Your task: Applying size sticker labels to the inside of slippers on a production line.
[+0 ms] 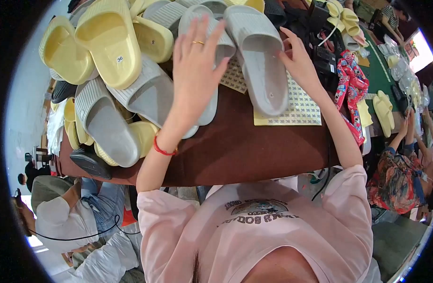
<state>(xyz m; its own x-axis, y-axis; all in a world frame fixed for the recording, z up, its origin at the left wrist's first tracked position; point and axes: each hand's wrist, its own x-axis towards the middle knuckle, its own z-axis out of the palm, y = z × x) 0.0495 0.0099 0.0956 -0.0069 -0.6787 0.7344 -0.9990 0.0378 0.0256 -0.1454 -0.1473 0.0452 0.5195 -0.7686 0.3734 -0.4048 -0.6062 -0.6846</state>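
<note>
My left hand (197, 63) is spread over a grey slide slipper (209, 111), covering part of it; the fingers are apart and grip nothing visible. Right of it lies another grey slide slipper (261, 75), sole down, its toe strap away from me and a small round label near its heel. At that slipper's right edge is my right hand (299, 66), fingers apart, the thumb at the rim. Beneath the slipper's heel lies a pale yellow sheet of small printed stickers (299, 106). A second sticker sheet (234, 76) shows between the two slippers.
Yellow slippers (108, 42) and grey ones are heaped on the left of the brown-covered table (244, 155). Black devices (324, 59) and a red patterned cloth (352, 82) lie at the right. Other people sit on both sides; a yellow slipper pair (383, 111) rests on a green table.
</note>
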